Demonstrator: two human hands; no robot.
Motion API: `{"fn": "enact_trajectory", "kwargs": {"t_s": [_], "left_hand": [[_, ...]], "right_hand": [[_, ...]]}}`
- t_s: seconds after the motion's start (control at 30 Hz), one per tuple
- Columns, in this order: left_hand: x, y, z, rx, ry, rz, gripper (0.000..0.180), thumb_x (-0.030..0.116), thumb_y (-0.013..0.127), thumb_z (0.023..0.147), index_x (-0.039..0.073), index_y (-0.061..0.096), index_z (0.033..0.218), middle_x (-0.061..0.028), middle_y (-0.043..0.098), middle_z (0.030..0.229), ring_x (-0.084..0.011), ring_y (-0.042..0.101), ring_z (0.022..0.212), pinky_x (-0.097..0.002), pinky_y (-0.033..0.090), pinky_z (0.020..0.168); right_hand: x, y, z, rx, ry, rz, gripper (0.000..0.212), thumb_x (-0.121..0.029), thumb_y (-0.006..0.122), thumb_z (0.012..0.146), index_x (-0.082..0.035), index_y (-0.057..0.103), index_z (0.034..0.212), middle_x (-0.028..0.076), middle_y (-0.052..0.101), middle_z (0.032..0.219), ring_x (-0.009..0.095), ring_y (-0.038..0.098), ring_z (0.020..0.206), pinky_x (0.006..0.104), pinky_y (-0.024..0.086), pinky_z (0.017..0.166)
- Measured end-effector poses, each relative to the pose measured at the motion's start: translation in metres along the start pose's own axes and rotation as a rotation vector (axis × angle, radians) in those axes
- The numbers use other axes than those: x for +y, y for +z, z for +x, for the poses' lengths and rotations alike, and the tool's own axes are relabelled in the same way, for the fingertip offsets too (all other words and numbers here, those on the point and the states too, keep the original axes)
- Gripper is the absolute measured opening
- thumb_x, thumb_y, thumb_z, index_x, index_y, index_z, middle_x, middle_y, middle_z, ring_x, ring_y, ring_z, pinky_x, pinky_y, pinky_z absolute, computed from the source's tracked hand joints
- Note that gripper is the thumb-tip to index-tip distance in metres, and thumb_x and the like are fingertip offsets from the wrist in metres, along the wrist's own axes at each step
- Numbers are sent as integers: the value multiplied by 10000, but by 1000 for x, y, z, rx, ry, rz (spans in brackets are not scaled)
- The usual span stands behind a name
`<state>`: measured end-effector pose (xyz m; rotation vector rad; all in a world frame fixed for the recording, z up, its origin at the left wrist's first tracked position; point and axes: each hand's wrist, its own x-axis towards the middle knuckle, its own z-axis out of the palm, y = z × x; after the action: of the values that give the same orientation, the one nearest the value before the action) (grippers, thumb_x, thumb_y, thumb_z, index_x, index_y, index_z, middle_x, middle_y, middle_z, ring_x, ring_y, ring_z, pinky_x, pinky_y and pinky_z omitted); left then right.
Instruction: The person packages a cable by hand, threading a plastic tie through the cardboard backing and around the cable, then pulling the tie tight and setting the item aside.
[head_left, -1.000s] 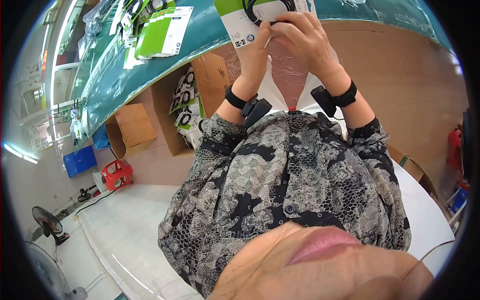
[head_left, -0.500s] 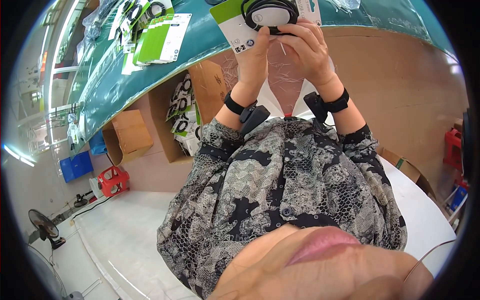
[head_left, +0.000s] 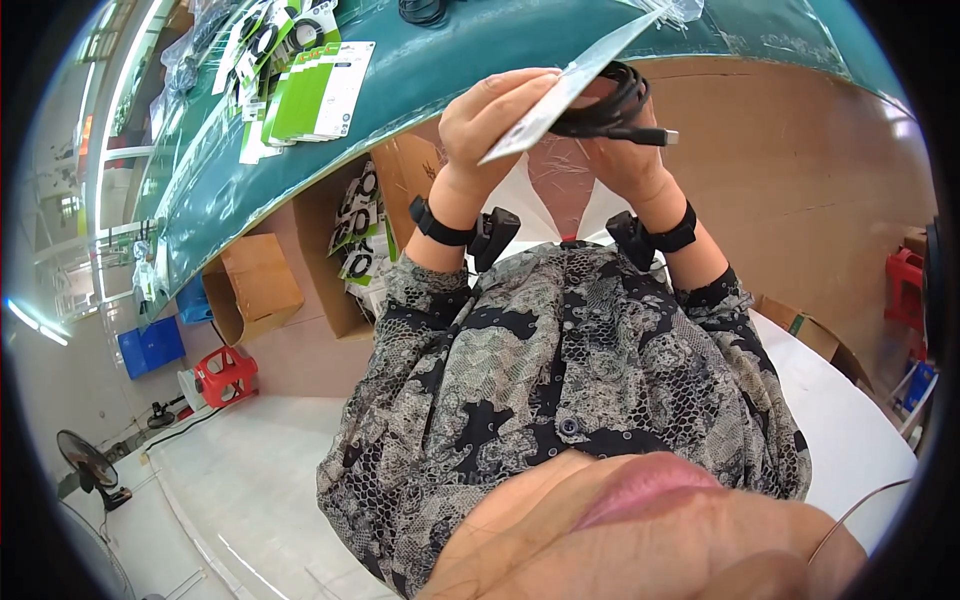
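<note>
A backing card is tilted nearly edge-on at chest height, above the near edge of the table. My left hand grips its left side, fingers bent over the face turned away from the coil. Against the card's other face sits a coiled black cable, its plug pointing right. My right hand is behind and below the coil, closed around it; its fingertips are largely hidden by the cable. Each wrist wears a black strap with a small black device.
On the green-covered table lie a fanned stack of green-and-white cards, carded cables, another black cable coil and clear plastic. Below stands a cardboard box holding carded cables. Left are an open carton and a red stool.
The card has turned from face-up to nearly edge-on, with the coil now on its right. My left hand has shifted left and turned; my right hand has moved lower, beneath the coil.
</note>
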<state>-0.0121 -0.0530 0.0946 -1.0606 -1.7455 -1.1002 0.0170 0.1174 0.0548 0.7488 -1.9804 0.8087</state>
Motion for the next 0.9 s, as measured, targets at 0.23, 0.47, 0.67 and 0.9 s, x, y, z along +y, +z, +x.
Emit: {"fn": "enact_trajectory", "kwargs": {"t_s": [0.23, 0.47, 0.67, 0.9], "left_hand": [[10, -10, 25, -102, 242, 129, 229, 83, 701, 726, 18, 667, 942, -115, 681, 942, -241, 690, 829, -289, 567, 694], [10, -11, 31, -150, 333, 174, 237, 75, 689, 731, 31, 661, 961, -105, 673, 971, -232, 682, 879, -290, 573, 717], [16, -17, 39, -200, 412, 265, 219, 85, 691, 729, 51, 661, 943, -93, 669, 983, -224, 677, 902, -289, 578, 758], [22, -26, 51, -279, 506, 245, 266, 71, 732, 709, 59, 659, 964, -104, 668, 1012, -256, 675, 930, -317, 581, 777]], "right_hand": [[0, 2, -19, -65, 283, 317, 384, -109, 757, 687, -124, 668, 1061, 74, 611, 1143, 305, 556, 1056, 448, 436, 940], [0, -4, -16, -76, 269, 326, 409, -136, 751, 709, -97, 637, 1100, 88, 622, 1133, 291, 577, 1037, 425, 451, 920], [1, -5, -10, -73, 179, 252, 404, -159, 725, 749, -72, 610, 1127, 101, 616, 1149, 278, 588, 1030, 399, 470, 895], [14, -6, -9, -81, 80, 181, 407, -186, 693, 796, -43, 577, 1159, 115, 608, 1168, 263, 601, 1022, 369, 492, 866]]}}
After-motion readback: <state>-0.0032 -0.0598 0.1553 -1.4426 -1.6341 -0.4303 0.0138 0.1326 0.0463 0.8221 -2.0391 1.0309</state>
